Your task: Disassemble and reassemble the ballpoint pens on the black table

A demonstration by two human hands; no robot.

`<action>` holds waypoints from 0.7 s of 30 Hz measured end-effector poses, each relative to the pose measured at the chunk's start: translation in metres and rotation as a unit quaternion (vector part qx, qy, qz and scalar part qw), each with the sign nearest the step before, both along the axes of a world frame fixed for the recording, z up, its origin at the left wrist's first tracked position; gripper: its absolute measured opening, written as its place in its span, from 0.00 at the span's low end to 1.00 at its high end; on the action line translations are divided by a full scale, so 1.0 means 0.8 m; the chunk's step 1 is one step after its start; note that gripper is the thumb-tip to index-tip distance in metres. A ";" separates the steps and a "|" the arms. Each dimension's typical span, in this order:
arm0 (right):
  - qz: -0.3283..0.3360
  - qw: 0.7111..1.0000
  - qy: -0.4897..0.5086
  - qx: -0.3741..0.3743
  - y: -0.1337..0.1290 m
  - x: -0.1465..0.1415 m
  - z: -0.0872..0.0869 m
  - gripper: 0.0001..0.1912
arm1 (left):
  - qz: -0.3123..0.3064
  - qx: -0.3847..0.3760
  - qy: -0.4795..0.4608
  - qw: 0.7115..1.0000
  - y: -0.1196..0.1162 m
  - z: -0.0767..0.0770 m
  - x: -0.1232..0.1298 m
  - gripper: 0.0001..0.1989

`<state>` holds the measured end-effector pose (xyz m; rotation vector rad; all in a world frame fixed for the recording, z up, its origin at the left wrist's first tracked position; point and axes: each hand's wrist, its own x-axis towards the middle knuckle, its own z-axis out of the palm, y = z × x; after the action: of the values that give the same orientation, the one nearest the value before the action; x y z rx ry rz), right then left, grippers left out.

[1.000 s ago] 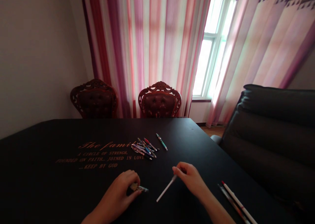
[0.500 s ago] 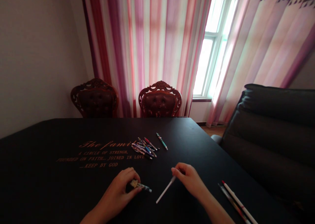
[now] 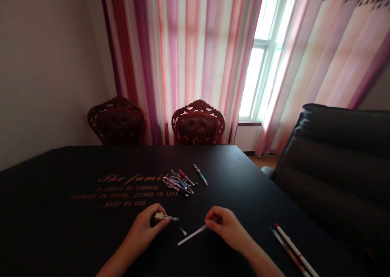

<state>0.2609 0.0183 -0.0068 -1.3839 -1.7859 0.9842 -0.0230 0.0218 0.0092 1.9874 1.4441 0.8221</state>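
My left hand (image 3: 150,220) pinches a short patterned pen barrel (image 3: 170,218) with a pale lump near its upper end. Its narrow end points right. Between my hands, a small clear cone-shaped piece (image 3: 183,231) is apart from the barrel, low over or on the black table (image 3: 146,248). My right hand (image 3: 224,224) is closed on a thin white rod that looks like a pen refill (image 3: 190,235). The rod slants down to the left, its free end near the small cone. The rod's other end is hidden in my fingers.
Several patterned pens (image 3: 179,183) lie in a pile beyond my hands, with a green pen (image 3: 200,174) beside them. Two long slim sticks, one white with a red tip (image 3: 292,244), lie at the right. A black armchair (image 3: 341,179) stands by the table's right edge.
My left hand has moved a little left and up with the pen barrel. The small cone now shows separately. My right hand has shifted left, and the white refill lies flatter.
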 end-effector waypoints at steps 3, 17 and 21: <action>0.009 0.999 -0.029 0.021 -0.005 -0.005 0.004 0.03 | 0.013 0.008 0.034 0.999 0.003 -0.010 -0.003 0.06; 0.054 0.977 -0.150 0.143 -0.041 -0.058 0.013 0.16 | -0.102 0.144 0.164 0.970 -0.029 -0.009 0.034 0.16; 0.070 0.976 -0.150 0.138 -0.040 -0.055 0.013 0.16 | -0.095 0.143 0.164 0.971 -0.029 -0.009 0.039 0.11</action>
<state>0.2170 -0.0140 0.0040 -1.2948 -2.1745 0.5848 0.0083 -0.0015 0.0017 2.5338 1.3364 0.6700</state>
